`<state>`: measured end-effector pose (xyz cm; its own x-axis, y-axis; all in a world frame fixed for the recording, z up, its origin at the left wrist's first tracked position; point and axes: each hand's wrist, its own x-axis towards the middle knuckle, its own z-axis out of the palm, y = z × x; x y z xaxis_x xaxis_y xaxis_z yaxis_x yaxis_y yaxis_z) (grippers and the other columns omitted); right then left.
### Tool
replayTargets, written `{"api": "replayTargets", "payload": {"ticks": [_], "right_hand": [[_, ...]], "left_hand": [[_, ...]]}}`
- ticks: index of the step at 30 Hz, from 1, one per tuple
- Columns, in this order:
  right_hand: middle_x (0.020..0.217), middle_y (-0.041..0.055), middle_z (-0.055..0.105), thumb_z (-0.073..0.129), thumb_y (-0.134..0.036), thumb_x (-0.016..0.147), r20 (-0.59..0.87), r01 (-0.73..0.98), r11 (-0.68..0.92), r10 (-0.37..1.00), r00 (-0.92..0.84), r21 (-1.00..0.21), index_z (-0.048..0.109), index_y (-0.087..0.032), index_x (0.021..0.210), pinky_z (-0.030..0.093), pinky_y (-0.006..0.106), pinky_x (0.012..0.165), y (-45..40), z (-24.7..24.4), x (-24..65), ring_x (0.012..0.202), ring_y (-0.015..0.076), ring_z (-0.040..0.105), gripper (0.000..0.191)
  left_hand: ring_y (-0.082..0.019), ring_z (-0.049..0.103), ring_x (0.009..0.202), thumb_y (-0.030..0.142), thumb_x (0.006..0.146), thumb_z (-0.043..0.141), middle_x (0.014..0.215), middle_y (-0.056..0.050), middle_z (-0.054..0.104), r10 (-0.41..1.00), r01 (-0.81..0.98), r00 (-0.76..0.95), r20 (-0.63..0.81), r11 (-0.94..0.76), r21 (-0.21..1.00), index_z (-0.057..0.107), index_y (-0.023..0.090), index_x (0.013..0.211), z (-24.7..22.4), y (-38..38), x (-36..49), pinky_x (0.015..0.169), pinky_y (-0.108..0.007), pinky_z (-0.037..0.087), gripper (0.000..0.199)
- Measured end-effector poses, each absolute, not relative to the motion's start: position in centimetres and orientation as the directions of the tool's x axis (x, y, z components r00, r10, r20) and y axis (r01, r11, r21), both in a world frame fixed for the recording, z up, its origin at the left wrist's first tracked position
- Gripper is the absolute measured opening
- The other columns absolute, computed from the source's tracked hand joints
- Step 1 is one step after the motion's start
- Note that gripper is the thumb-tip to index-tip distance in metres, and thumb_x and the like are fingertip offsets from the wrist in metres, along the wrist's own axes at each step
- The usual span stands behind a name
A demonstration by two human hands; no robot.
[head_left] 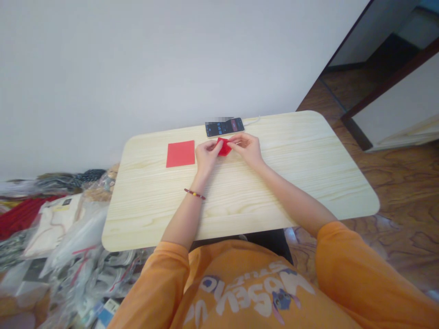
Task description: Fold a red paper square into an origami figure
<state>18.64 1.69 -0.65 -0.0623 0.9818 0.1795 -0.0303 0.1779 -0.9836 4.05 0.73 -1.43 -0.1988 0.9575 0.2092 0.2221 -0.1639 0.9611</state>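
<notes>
Between my two hands is a small folded piece of red paper (224, 149), held just over the pale wooden table (236, 201). My left hand (207, 154) grips its left side, thumb on top, with a beaded bracelet on that wrist. On the paper's right edge, the thumb and fingertips of my right hand (247, 147) are pinched together. Parts of the folds are hidden behind my fingers. Left of my left hand, a flat square of red paper (180, 154) lies on the table.
A phone (224, 127) with a lit timer screen and a white cable (253, 121) lies at the table's back edge, by the wall. Bagged clothes (58, 224) are piled at the left. Wooden floor (404, 187) and a doorway are on the right.
</notes>
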Motion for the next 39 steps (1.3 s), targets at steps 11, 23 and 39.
{"api": "replayTargets", "payload": {"ticks": [11, 23, 39], "right_hand": [[0.073, -0.0075, 0.058, 0.084, -0.020, 0.046, -0.211, -0.350, -0.299, 0.940, -0.268, -0.887, 0.056, -0.025, 0.087, 0.039, 0.020, 0.053, 2.1, -0.1, 19.5, 0.065, 0.0088, 0.055, 0.049], [0.069, -0.0037, 0.064, 0.080, -0.019, 0.051, -0.257, -0.253, -0.411, 0.840, -0.477, -0.876, 0.060, -0.018, 0.072, 0.044, 0.025, 0.065, 2.5, 0.0, 20.3, 0.071, 0.0121, 0.060, 0.029], [0.065, -0.0020, 0.066, 0.086, -0.019, 0.047, -0.273, -0.224, -0.416, 0.835, -0.478, -0.881, 0.064, -0.015, 0.067, 0.049, 0.028, 0.073, 2.7, -0.5, 20.4, 0.068, 0.0119, 0.063, 0.030]], "left_hand": [[-0.014, 0.065, 0.063, 0.048, 0.064, 0.077, 0.076, -0.006, 0.074, 0.989, -0.004, -0.100, 0.111, -0.112, 0.994, 0.076, 0.016, 0.077, -1.7, 1.1, 3.7, 0.061, -0.025, 0.051, 0.035], [-0.014, 0.067, 0.067, 0.048, 0.064, 0.077, 0.077, -0.005, 0.074, 0.990, 0.018, 0.016, 0.141, -0.141, 0.990, 0.074, 0.016, 0.079, -1.6, 1.0, 3.4, 0.066, -0.025, 0.054, 0.035], [-0.015, 0.067, 0.063, 0.053, 0.061, 0.078, 0.074, -0.007, 0.073, 0.994, 0.042, 0.074, 0.085, -0.089, 0.995, 0.072, 0.014, 0.076, -0.8, 0.6, 3.3, 0.058, -0.025, 0.055, 0.043]]}}
